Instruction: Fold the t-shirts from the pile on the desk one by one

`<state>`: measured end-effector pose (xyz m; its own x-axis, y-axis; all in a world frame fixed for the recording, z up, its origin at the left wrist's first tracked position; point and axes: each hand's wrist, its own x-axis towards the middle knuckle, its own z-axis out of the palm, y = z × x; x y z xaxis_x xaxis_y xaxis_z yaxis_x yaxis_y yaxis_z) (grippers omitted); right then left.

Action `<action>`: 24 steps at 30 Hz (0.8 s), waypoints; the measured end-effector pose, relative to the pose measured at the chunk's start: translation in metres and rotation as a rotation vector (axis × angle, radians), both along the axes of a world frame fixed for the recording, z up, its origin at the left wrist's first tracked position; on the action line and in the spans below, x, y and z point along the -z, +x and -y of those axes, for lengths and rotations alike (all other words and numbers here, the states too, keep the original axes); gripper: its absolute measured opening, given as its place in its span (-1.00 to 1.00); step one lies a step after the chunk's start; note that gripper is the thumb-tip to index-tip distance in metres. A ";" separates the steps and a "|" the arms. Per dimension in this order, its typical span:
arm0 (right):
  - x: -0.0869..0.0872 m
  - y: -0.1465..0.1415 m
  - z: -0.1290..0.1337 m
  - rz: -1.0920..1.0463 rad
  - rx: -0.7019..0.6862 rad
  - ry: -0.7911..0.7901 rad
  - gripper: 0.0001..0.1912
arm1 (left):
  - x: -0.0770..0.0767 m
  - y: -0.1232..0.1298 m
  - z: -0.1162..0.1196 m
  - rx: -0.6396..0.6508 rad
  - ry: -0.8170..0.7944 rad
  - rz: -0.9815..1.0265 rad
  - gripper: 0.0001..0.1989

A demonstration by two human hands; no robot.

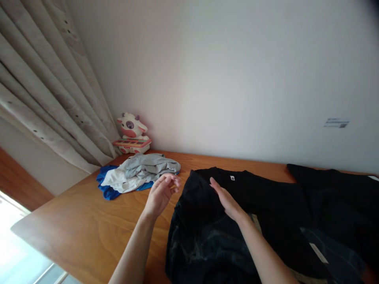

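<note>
A black shirt (275, 197) lies spread on the wooden table, a small white label at its neckline. Its left part is folded over, and a faint grey print shows on the dark cloth near me. Just left of the fold, my left hand (161, 193) hovers with loosely bent fingers and nothing visible in them. My right hand (227, 200) is over the folded part, fingers stretched out and thumb side up; whether it touches the cloth I cannot tell.
A rumpled pile of grey, white and blue clothes (142, 171) lies at the back left. Behind it stands a cow toy with a keyboard (132, 134), beside a curtain (53, 83). More black cloth (334, 185) covers the table's right end. A wall (225, 79) closes off the back.
</note>
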<state>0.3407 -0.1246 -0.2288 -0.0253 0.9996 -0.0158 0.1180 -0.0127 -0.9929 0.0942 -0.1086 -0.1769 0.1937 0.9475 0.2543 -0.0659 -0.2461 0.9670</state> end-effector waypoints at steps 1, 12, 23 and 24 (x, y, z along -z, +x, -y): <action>0.000 0.004 0.000 -0.006 -0.020 -0.023 -0.42 | 0.003 -0.001 -0.004 -0.093 -0.013 0.015 -0.50; 0.007 0.021 -0.008 -0.120 0.141 -0.122 -0.61 | 0.016 0.002 0.011 0.238 0.394 -0.925 -0.12; -0.006 0.042 0.002 -0.026 0.106 -0.237 -0.60 | 0.008 -0.010 0.012 0.149 0.377 -1.096 -0.59; -0.007 0.041 0.002 -0.025 0.108 -0.249 -0.58 | 0.005 -0.008 0.014 0.131 0.415 -1.105 -0.66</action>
